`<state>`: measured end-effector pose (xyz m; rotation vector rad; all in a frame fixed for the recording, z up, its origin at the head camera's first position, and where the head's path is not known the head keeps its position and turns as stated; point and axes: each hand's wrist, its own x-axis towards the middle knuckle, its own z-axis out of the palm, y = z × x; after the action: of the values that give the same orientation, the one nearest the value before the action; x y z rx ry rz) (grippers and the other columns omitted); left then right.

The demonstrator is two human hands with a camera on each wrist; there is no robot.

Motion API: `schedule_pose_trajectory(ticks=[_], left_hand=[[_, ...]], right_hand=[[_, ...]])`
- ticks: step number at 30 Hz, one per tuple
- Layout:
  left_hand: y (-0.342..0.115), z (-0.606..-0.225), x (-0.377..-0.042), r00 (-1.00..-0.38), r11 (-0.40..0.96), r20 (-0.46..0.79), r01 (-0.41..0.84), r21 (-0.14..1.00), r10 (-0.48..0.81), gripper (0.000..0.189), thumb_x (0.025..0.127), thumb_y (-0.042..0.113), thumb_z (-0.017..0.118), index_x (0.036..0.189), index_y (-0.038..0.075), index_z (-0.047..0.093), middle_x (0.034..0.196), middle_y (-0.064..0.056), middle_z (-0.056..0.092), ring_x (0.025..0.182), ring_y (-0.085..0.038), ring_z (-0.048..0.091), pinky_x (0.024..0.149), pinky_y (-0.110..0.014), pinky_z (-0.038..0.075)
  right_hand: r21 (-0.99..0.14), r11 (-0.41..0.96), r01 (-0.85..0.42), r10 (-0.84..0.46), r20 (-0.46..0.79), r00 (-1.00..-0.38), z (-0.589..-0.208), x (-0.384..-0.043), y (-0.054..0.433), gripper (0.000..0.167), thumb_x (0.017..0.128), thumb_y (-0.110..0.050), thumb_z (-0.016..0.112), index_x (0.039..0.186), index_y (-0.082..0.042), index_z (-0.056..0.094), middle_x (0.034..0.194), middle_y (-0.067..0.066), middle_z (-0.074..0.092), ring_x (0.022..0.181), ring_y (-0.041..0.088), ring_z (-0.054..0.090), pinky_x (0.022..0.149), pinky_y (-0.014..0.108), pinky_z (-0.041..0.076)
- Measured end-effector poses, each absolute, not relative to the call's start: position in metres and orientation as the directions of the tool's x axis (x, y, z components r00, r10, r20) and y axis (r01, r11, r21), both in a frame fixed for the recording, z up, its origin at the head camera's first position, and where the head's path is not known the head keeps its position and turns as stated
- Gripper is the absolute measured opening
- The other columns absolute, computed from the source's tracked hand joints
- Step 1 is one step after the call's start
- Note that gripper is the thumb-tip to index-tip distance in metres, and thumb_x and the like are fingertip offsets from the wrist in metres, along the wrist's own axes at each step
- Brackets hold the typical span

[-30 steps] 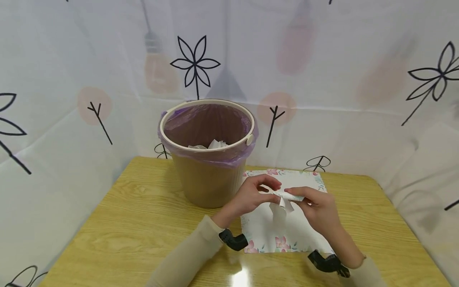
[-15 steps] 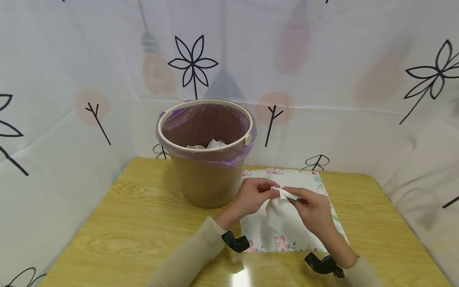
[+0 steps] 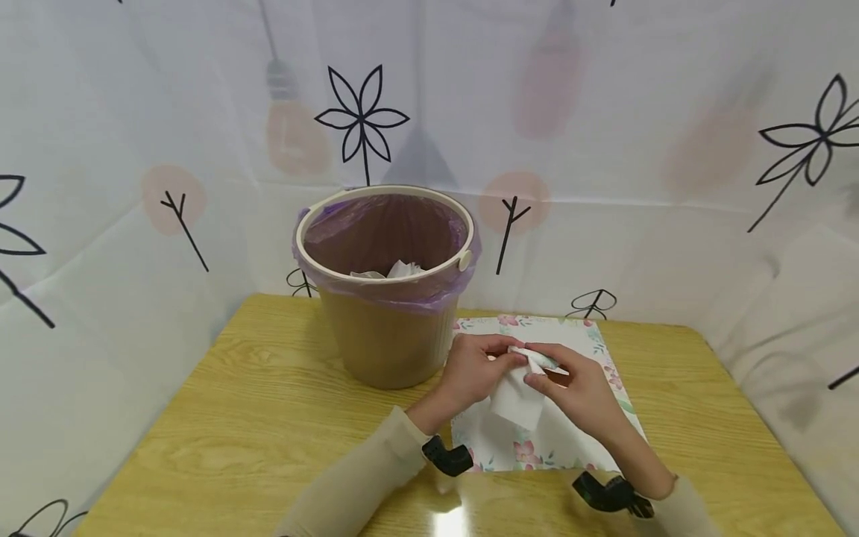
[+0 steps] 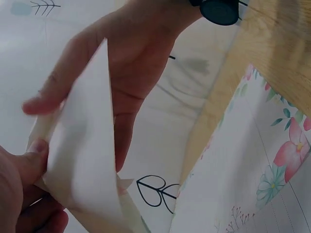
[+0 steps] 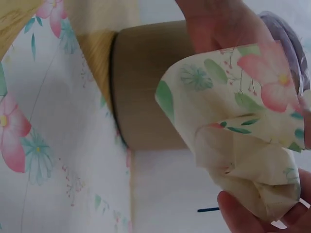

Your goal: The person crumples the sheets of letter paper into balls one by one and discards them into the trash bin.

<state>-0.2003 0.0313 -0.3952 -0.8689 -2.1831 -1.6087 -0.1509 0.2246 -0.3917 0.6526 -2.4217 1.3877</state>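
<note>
Both hands hold a creased, partly folded piece of paper point(image 3: 518, 403), white on one side and printed with pink flowers and green leaves on the other. Between thumb and fingers, my left hand point(image 3: 472, 371) pinches its upper edge. My right hand point(image 3: 589, 389) has its fingers at the paper's upper right, with the thumb in front. The right wrist view shows the crumpled lower part of the paper point(image 5: 243, 160) between right-hand thumb and fingers. Under the hands, a flat floral-bordered sheet point(image 3: 570, 440) lies on the wooden table.
Left of the sheet stands a beige bin point(image 3: 385, 343) with a purple plastic liner point(image 3: 429, 298). White crumpled paper point(image 3: 405, 269) lies inside it. A patterned cloth point(image 3: 604, 186) hangs behind the table point(image 3: 235, 418).
The hands have come closer together. The paper's loose white flap has turned to face forward and hangs below the fingers, and the right thumb has moved across to the flap's edge.
</note>
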Motion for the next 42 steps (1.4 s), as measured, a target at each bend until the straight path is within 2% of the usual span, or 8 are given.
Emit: schedule_pose_trajectory(ticks=[7,8,13,17,23,26,33,42], left_hand=[[0.029,-0.392,-0.198,-0.826,0.147,0.502,0.547,0.824,0.255,0.025,0.078,0.013,0.086,0.098,0.007,0.073,0.081,-0.001,0.076,0.076,0.000,0.070,0.062,-0.018,0.051],[0.028,-0.392,-0.198,-0.830,0.153,0.489,0.538,0.829,0.268,0.026,0.078,0.013,0.086,0.099,0.008,0.072,0.081,0.000,0.076,0.077,0.001,0.069,0.075,-0.020,0.052],[0.018,-0.391,-0.202,-0.793,0.155,0.466,0.557,0.816,0.392,0.028,0.083,0.016,0.082,0.109,0.009,0.072,0.091,0.003,0.076,0.084,0.002,0.068,0.086,-0.026,0.053],[0.006,-0.394,-0.208,-0.650,0.102,0.561,0.695,0.712,0.513,0.022,0.091,0.008,0.073,0.113,0.006,0.072,0.107,-0.005,0.074,0.095,-0.004,0.068,0.079,-0.019,0.054],[-0.009,-0.396,-0.219,-0.286,0.112,0.714,0.953,0.281,0.640,0.021,0.091,0.000,0.070,0.109,0.010,0.076,0.132,-0.007,0.064,0.125,-0.013,0.056,0.098,-0.019,0.044],[-0.014,-0.395,-0.221,-0.197,0.094,0.704,0.979,0.182,0.682,0.027,0.088,0.004,0.076,0.112,0.013,0.076,0.140,-0.008,0.057,0.127,-0.015,0.053,0.097,-0.017,0.044],[-0.018,-0.389,-0.223,-0.152,0.094,0.631,0.988,0.124,0.761,0.032,0.087,0.011,0.078,0.118,0.021,0.076,0.145,-0.005,0.053,0.126,-0.015,0.050,0.099,-0.016,0.041],[-0.016,-0.386,-0.221,-0.138,0.043,0.618,0.985,0.166,0.774,0.034,0.084,0.008,0.080,0.118,0.013,0.075,0.135,-0.003,0.061,0.120,-0.013,0.053,0.095,-0.016,0.044]], right_hand=[[-0.743,0.449,-0.497,-0.198,0.460,-0.866,-0.397,-0.153,0.223,0.039,0.084,0.002,0.076,0.123,-0.001,0.069,0.113,0.013,0.070,0.093,0.003,0.063,0.076,0.018,0.054],[-0.737,0.452,-0.502,-0.190,0.470,-0.862,-0.398,-0.153,0.223,0.038,0.083,0.003,0.076,0.121,-0.001,0.070,0.110,0.013,0.070,0.088,0.003,0.062,0.073,0.018,0.055],[-0.727,0.469,-0.501,-0.141,0.499,-0.855,-0.399,-0.153,0.224,0.033,0.082,0.004,0.077,0.114,-0.002,0.073,0.097,0.012,0.073,0.068,0.007,0.059,0.057,0.020,0.052],[-0.750,0.460,-0.476,-0.115,0.482,-0.869,-0.396,-0.152,0.226,0.029,0.084,0.000,0.077,0.113,-0.001,0.074,0.078,0.006,0.071,0.055,0.006,0.053,0.047,0.021,0.045],[-0.802,0.433,-0.412,-0.093,0.415,-0.905,-0.394,-0.150,0.228,0.026,0.088,-0.003,0.074,0.114,0.003,0.073,0.051,-0.007,0.040,0.044,0.006,0.030,0.038,0.029,0.029],[-0.848,0.389,-0.361,-0.081,0.358,-0.930,-0.395,-0.150,0.229,0.027,0.092,-0.005,0.071,0.116,0.007,0.070,0.051,-0.009,0.034,0.043,0.005,0.027,0.036,0.028,0.026],[-0.937,0.209,-0.280,-0.117,0.261,-0.958,-0.401,-0.153,0.230,0.032,0.097,-0.005,0.063,0.122,0.016,0.062,0.084,-0.003,0.073,0.064,0.010,0.065,0.054,0.024,0.052],[-0.964,-0.035,-0.263,-0.175,0.265,-0.948,-0.411,-0.157,0.232,0.030,0.101,-0.002,0.055,0.110,-0.021,0.076,0.096,-0.003,0.074,0.080,0.008,0.068,0.069,0.022,0.055]])
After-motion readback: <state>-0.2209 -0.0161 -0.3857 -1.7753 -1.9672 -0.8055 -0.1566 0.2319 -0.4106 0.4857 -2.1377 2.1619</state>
